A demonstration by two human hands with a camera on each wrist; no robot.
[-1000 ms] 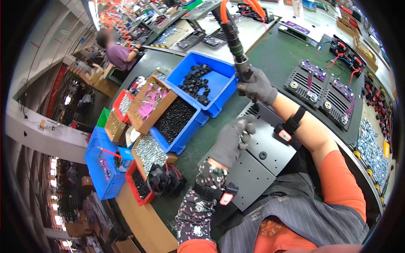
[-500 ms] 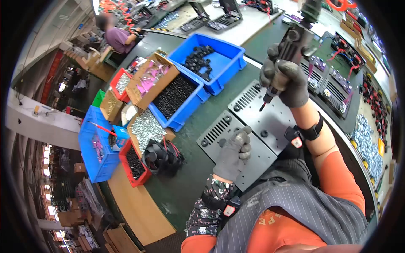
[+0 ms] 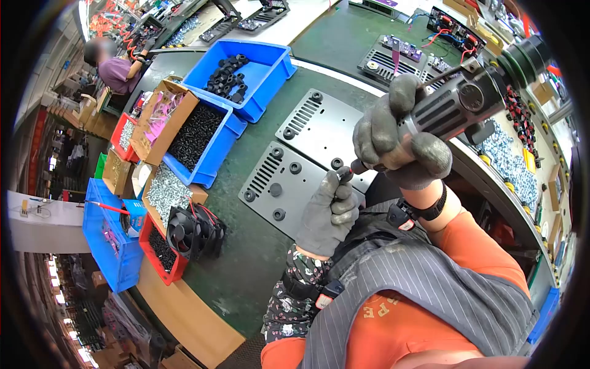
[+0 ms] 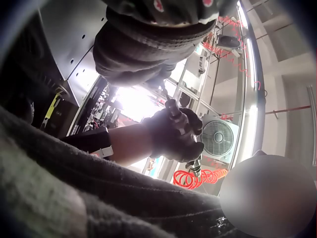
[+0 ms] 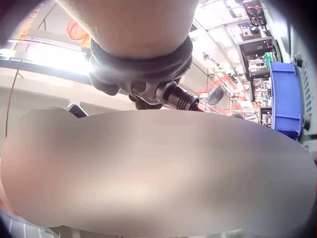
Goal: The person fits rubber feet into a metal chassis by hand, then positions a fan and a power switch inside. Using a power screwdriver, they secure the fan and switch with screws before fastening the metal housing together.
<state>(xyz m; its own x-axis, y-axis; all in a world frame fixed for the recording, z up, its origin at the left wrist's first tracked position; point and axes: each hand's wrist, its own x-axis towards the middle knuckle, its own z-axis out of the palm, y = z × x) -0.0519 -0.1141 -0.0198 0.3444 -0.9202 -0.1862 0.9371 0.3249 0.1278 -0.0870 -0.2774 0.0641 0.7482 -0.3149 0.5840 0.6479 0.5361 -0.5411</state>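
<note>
Right fingers (image 3: pixel 385 130): Gloved and curled around the body of a power driver (image 3: pixel 458 104), which slants down toward the worker's other hand.
Left fingers (image 3: pixel 345 206): Gloved, bent and pinching a small piece (image 3: pixel 345 174) at the driver's tip; its exact kind is too small to tell.
Driver tip: Near the inner edges of the two plates, right beside the pinching fingertips.
Near plate (image 3: pixel 301 203): Slotted gray metal, flat on the green tabletop (image 3: pixel 227 280), dotted with round black feet (image 3: pixel 276 189).
Far plate (image 3: pixel 335 120): Similar and slotted, alongside the near plate, also bearing black feet and partly hidden by the right glove.
Blue bins: One (image 3: pixel 261 71) holds loose black round parts; beside it, another (image 3: pixel 196 176) is filled with small black pieces.
Cardboard box (image 3: pixel 175 126): Pink-purple pieces inside, next to the bins.
Fan (image 3: pixel 193 234): Black, with red wires, beside a red tray (image 3: pixel 178 270) of dark hardware.
Background: Another person (image 3: pixel 117 71) in a purple top is at a workstation.
</note>
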